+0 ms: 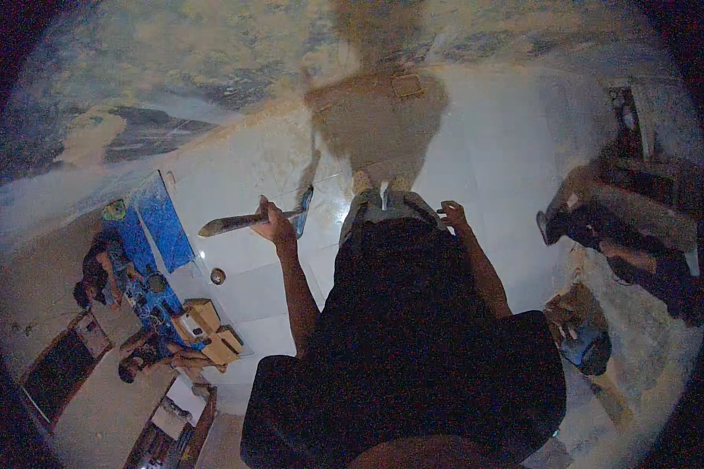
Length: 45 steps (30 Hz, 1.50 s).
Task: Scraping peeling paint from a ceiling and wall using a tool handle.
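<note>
My left hand [274, 223] is closed around a long tool [229, 224] with a broad, dark, rounded end pointing left. A narrow bluish part [305, 212] lies crosswise at the tool's right end; the dim, grainy picture does not settle its kind. My right hand [454, 216] hangs beside my right thigh, fingers partly bent and apart, with nothing visible in it. Below both hands lies a pale tiled floor [493, 176], and my shadow falls ahead of my feet.
At left, two people [102, 267] [144, 354] sit by a blue surface [163, 217] with cables and open cardboard boxes [223, 346]. A small round object [217, 276] lies on the floor. More people [628, 246] [586, 340] are at right. A patterned wall [211, 64] rises ahead.
</note>
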{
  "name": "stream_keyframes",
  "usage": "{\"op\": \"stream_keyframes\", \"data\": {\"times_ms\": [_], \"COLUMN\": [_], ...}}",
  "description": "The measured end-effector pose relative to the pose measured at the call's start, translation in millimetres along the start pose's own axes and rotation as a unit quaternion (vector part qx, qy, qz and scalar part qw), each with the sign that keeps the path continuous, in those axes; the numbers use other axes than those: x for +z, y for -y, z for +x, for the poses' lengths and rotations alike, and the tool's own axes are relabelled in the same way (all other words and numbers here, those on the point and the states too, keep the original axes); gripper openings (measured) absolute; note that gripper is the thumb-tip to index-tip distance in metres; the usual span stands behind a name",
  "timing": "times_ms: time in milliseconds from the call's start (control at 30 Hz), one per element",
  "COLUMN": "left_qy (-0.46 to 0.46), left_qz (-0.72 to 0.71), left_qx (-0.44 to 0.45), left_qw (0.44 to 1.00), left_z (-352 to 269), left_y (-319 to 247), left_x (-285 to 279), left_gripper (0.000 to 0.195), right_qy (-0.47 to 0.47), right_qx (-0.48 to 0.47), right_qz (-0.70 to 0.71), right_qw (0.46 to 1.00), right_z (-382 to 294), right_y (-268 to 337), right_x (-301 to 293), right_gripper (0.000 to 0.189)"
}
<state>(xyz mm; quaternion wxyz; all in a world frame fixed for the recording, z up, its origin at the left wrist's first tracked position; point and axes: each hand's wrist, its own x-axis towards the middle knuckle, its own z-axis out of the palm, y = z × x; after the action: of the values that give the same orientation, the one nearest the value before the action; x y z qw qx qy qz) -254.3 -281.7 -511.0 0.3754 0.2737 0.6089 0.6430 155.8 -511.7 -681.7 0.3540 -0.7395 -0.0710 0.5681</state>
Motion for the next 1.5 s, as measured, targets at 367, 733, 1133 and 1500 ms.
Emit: {"op": "stream_keyframes", "data": {"times_ms": [367, 733, 1133, 1500], "left_qy": [0.009, -0.073, 0.060, 0.650], "left_qz": [-0.009, 0.003, 0.138, 0.430], "left_qx": [-0.030, -0.060, -0.130, 0.136], "left_qw": [0.999, 0.995, 0.980, 0.612], "left_z": [0, 7, 19, -10], "left_y": [-1, 24, 25, 114], "left_x": [-3, -11, -24, 85], "left_gripper": [0.033, 0.030, 0.030, 0.023], "right_qy": [-0.006, 0.045, 0.091, 0.215], "right_qx": [0.022, -0.037, -0.146, -0.510], "right_qz": [-0.065, -0.086, -0.310, -0.596], "right_qw": [0.998, 0.995, 0.935, 0.582], "right_z": [-5, 23, 31, -138], "right_y": [18, 14, 135, 392], "right_x": [11, 7, 77, 220], "right_gripper": [0.034, 0.036, 0.029, 0.044]}}
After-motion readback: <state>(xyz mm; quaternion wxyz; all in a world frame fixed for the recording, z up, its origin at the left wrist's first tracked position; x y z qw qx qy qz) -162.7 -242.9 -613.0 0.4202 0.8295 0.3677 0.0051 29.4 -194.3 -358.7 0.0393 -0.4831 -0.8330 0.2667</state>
